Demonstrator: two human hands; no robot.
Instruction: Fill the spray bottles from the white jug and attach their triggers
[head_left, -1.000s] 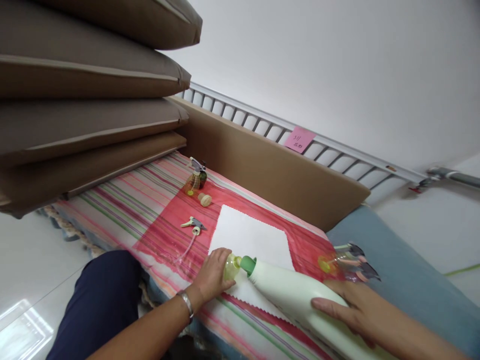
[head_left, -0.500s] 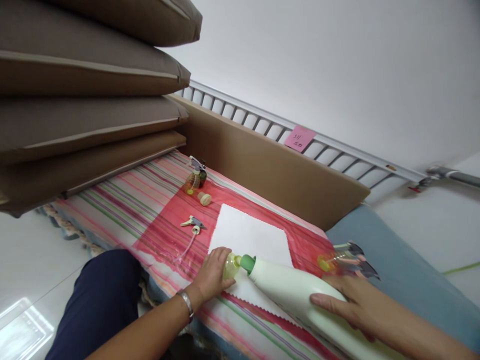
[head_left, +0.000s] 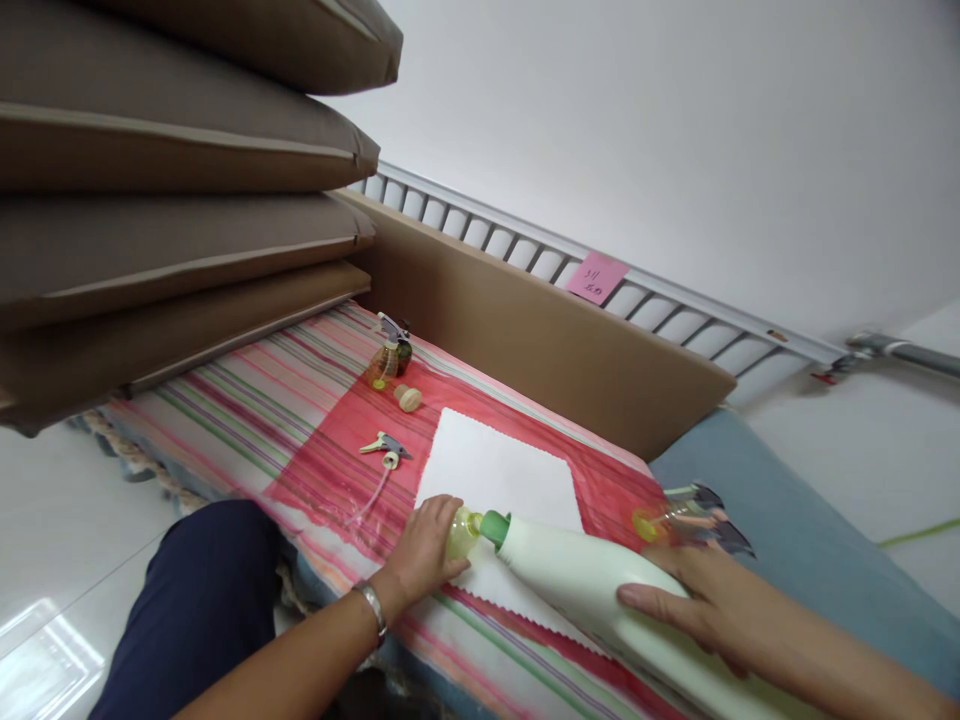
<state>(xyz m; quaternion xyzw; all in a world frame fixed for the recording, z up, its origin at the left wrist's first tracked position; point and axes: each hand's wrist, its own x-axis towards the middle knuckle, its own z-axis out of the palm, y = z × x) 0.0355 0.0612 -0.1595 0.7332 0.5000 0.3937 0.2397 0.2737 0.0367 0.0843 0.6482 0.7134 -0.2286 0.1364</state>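
Observation:
My left hand (head_left: 426, 545) is closed around a small yellowish clear spray bottle (head_left: 462, 536) with its trigger head off. In my right hand (head_left: 697, 600) is a large pale green refill bottle (head_left: 577, 572), tilted far over. Its green spout (head_left: 495, 528) meets the small bottle's mouth; whether liquid flows is too small to tell. Both are over a white cloth (head_left: 502, 470) with zigzag edges, laid on a red plastic sheet (head_left: 322, 480). A loose grey and cream trigger sprayer (head_left: 388, 450) with its tube lies left of the cloth.
Farther back stand an amber-tinted spray bottle (head_left: 386, 360), a dark bottle (head_left: 405, 355) and a cream brush or stopper (head_left: 407, 398). Clear spray bottles (head_left: 686, 515) lie by my right wrist. Stacked brown cushions (head_left: 187, 240) rise at left; a brown board (head_left: 525, 320) leans on the white radiator (head_left: 480, 235).
Almost nothing differs. Both hands keep their hold, and the spout stays at the small bottle's mouth; the view has shifted very slightly.

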